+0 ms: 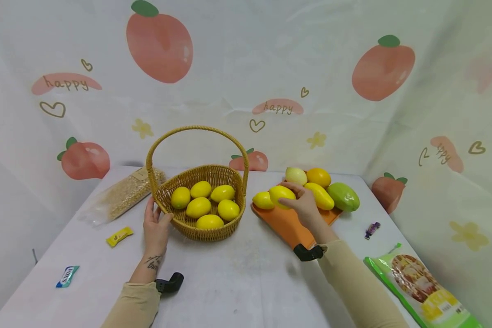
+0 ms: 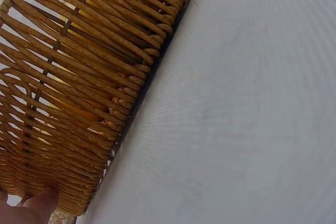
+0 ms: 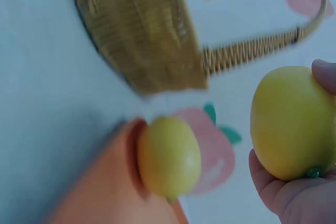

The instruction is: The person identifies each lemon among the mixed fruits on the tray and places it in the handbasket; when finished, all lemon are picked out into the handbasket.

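Note:
My left hand (image 1: 156, 232) holds the left side of a wicker basket (image 1: 205, 234), thumb near its rim. In the left wrist view its fingertips (image 2: 44, 200) touch the woven wall. Several yellow lemons (image 1: 198, 207) lie inside the basket, under its tall arched handle (image 1: 197, 128). On the right, my right hand (image 1: 305, 207) grips another lemon (image 1: 281, 196), which shows a green stem end in the right wrist view. This lemon is over an orange tray (image 1: 289, 228) bearing more fruit. A smaller lemon (image 1: 263, 200) sits at the tray's left edge.
Also on the tray are a pale yellow fruit (image 1: 296, 176), an orange fruit (image 1: 319, 176), a mango (image 1: 320, 197) and a green papaya-like fruit (image 1: 343, 197). Grain bag (image 1: 131, 193), yellow packet (image 1: 120, 237) and blue packet (image 1: 67, 276) lie left; purple candy (image 1: 372, 230) and green-edged bag (image 1: 422, 287) right.

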Demonstrator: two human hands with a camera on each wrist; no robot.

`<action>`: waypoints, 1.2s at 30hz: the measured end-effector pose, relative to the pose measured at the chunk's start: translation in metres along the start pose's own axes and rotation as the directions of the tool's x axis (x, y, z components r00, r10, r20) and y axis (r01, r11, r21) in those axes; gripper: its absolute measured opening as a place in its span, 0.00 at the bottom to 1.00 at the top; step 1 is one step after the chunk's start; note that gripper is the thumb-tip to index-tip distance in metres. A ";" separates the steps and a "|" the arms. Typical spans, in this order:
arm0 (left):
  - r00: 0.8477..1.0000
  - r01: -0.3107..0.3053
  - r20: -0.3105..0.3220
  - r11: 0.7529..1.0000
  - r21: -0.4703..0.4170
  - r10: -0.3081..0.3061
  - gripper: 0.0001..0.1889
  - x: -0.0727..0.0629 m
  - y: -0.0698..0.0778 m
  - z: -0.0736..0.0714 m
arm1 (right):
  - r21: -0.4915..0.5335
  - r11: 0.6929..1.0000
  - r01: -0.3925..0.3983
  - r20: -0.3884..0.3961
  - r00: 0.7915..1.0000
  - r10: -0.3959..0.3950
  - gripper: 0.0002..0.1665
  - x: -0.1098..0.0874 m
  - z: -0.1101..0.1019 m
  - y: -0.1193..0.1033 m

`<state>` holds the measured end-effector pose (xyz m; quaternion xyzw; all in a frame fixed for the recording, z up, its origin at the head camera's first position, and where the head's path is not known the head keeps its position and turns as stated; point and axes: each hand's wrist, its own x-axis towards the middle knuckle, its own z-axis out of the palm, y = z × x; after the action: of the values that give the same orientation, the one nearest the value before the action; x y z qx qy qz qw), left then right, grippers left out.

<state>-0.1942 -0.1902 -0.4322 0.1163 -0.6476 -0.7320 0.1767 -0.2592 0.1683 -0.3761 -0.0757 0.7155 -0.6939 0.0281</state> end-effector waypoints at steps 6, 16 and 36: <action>1.000 0.000 -0.001 1.000 0.001 0.000 0.40 0.000 0.001 0.001 | 0.057 0.998 0.008 0.108 0.994 -0.014 0.32 -0.021 0.027 0.003; 1.000 -0.019 -0.008 1.000 0.002 0.019 0.39 0.000 0.000 0.002 | 0.008 1.000 0.030 0.196 0.980 -0.031 0.30 -0.009 0.112 -0.003; 1.000 0.014 -0.002 1.000 0.015 -0.014 0.39 0.001 0.002 0.000 | 0.086 0.996 -0.024 0.209 0.978 0.005 0.24 0.012 0.204 -0.004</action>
<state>-0.1948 -0.1906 -0.4302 0.1229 -0.6522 -0.7281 0.1715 -0.2410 -0.0353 -0.3783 -0.1414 0.6781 -0.7127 0.1112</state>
